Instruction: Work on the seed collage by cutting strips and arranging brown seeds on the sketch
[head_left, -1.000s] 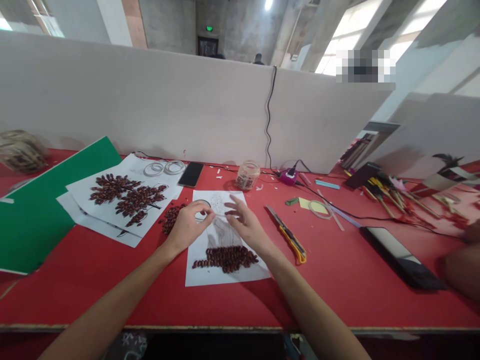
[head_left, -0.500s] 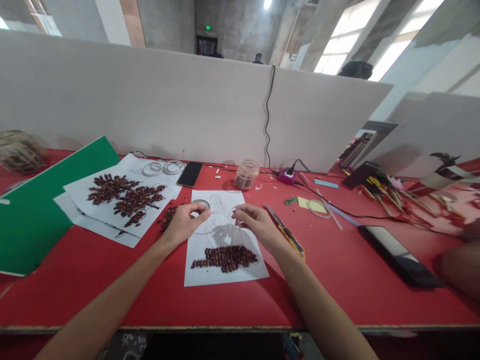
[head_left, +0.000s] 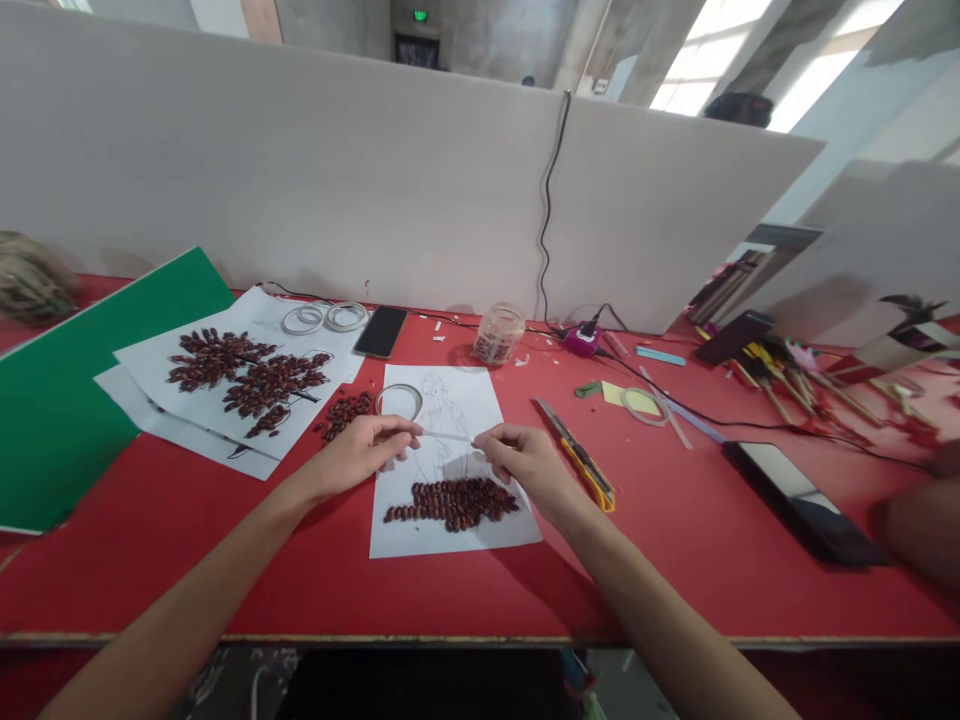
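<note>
A white sheet with a line drawing (head_left: 450,400) lies on the red table (head_left: 675,540), with a band of dark brown seeds (head_left: 454,500) stuck along its lower part. Above the sheet, my left hand (head_left: 360,455) and my right hand (head_left: 521,460) each pinch one end of a thin clear strip (head_left: 448,436) stretched between them. A tape roll (head_left: 399,400) rests on the sheet's upper left corner. Loose seeds (head_left: 343,412) lie just left of the sheet.
Left are sheets covered in seeds (head_left: 240,375), a green board (head_left: 67,400), tape rolls (head_left: 326,318) and a phone (head_left: 381,330). A jar (head_left: 499,335) stands behind. A yellow utility knife (head_left: 581,465), cables, another phone (head_left: 802,500) and craft sticks lie right. Another person's arm (head_left: 926,520) shows at the far right.
My hands have come down toward the seed band and moved apart. The left hand has left the tape roll, and a thin strip now spans between both pinches.
</note>
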